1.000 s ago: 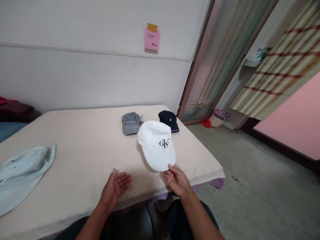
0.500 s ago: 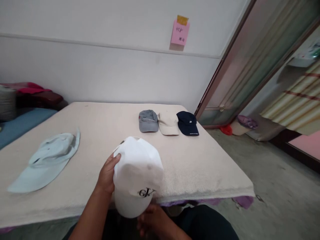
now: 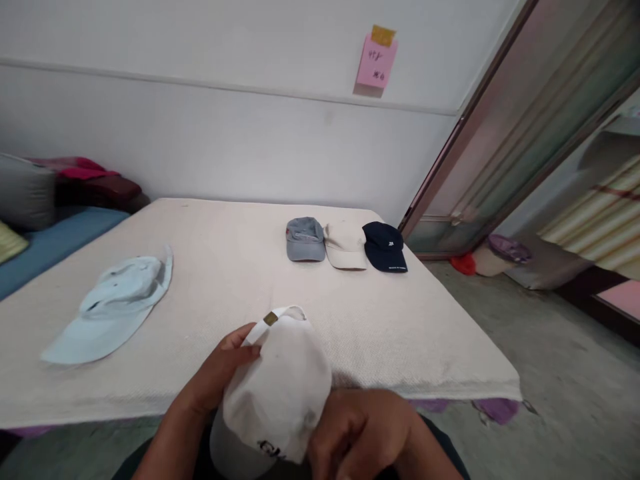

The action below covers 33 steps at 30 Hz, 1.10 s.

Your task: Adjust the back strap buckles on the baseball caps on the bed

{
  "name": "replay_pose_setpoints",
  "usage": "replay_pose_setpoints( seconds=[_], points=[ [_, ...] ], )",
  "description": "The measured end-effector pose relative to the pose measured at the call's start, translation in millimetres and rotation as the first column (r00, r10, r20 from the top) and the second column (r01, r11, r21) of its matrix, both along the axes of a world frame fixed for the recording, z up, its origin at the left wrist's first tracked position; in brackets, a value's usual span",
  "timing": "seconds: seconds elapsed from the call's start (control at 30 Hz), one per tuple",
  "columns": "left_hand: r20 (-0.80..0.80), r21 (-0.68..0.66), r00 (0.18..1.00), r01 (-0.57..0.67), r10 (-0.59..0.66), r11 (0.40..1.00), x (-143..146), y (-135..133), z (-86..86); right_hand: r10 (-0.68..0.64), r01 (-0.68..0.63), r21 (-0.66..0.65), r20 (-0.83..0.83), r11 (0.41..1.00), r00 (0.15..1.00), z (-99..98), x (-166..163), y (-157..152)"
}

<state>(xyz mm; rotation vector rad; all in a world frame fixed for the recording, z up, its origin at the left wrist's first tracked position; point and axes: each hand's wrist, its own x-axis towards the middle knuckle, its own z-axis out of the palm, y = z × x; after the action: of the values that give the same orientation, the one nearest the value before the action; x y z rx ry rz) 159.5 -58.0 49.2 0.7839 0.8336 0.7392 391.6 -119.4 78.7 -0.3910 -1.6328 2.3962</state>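
A white baseball cap [image 3: 280, 380] with dark letters on its front is tilted above my lap at the table's near edge, its brim pointing down toward me. My left hand [image 3: 233, 363] grips the cap's left side near the back strap, thumb on the outside. Against its lower right side, by the lettering, my right hand [image 3: 363, 430] is closed with curled fingers; the fabric dents there and some fingertips are hidden. A pale blue cap [image 3: 115, 307] lies on the table to the left.
The table [image 3: 230, 260] has a cream cloth cover. Toward its far right lie a grey cap [image 3: 305, 240], a beige cap [image 3: 345, 245] and a navy cap [image 3: 385, 247] in a row. A pink note [image 3: 377, 63] hangs on the wall. A bin [image 3: 503, 253] stands on the floor.
The white cap has moved down toward me and tipped, so its back strap now shows. My right hand has come up from below the brim to the cap's right side.
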Motion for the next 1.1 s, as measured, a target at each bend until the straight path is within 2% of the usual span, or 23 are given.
replay_pose_setpoints(
  seconds=[0.07,0.1,0.13,0.17,0.2,0.27,0.3,0.37,0.43,0.5,0.6,0.7,0.83,1.0,1.1],
  points=[
    [-0.017,-0.014,0.999,0.032,-0.032,0.999,1,-1,-3.1,-0.047,0.044,-0.049,-0.047,0.998,0.998,26.4,-6,14],
    [-0.029,-0.014,0.999,0.046,-0.046,0.999,2,0,-4.9,-0.127,0.123,-0.052,-0.07,0.991,0.989,33.2,-11,23],
    [-0.047,-0.01,0.997,0.053,-0.054,0.999,3,0,-6.5,-0.266,0.266,-0.015,-0.088,0.964,0.96,34.9,-17,32],
    [-0.072,-0.002,0.996,0.05,-0.05,0.999,4,1,-8.0,-0.444,0.449,0.041,-0.1,0.893,0.891,31.3,-23,40],
    [-0.097,0.006,0.995,0.037,-0.036,0.999,6,3,-9.2,-0.61,0.619,0.089,-0.109,0.78,0.785,23.2,-29,48],
    [-0.139,0.021,0.99,-0.005,0.008,1.0,9,6,-11.1,-0.809,0.808,0.129,-0.059,0.575,0.585,-1.2,-41,59],
    [-0.148,0.028,0.989,-0.018,0.022,0.999,10,8,-11.7,-0.855,0.845,0.164,-0.017,0.509,0.519,-14.2,-45,62],
    [-0.159,0.047,0.987,-0.024,0.032,0.999,13,10,-13.1,-0.904,0.848,0.331,0.033,0.413,0.427,-34.4,-50,63],
    [-0.169,0.069,0.985,-0.015,0.026,0.998,15,11,-14.8,-0.928,0.79,0.512,0.04,0.338,0.372,-42.8,-51,60],
    [-0.178,0.085,0.984,-0.001,0.016,0.996,16,11,-16.9,-0.936,0.707,0.647,0.03,0.285,0.35,-41.4,-50,59],
    [-0.196,0.104,0.981,0.025,-0.005,0.994,13,8,-20.7,-0.918,0.594,0.752,0.036,0.285,0.396,-34.7,-49,59],
    [-0.234,0.133,0.972,0.028,0.004,0.991,11,5,-24.0,-0.893,0.544,0.774,0.059,0.324,0.447,-33.9,-48,58],
    [-0.281,0.175,0.959,0.081,-0.029,0.981,14,2,-24.3,-0.881,0.513,0.786,0.082,0.345,0.467,-38.4,-44,57],
    [-0.421,0.329,0.907,0.17,-0.017,0.929,22,-1,-24.1,-0.848,0.438,0.822,0.098,0.364,0.52,-37.7,-35,58],
    [-0.484,0.392,0.875,0.205,0.011,0.897,24,-2,-27.1,-0.828,0.397,0.851,0.074,0.343,0.556,-34.1,-34,59]
  ],
)
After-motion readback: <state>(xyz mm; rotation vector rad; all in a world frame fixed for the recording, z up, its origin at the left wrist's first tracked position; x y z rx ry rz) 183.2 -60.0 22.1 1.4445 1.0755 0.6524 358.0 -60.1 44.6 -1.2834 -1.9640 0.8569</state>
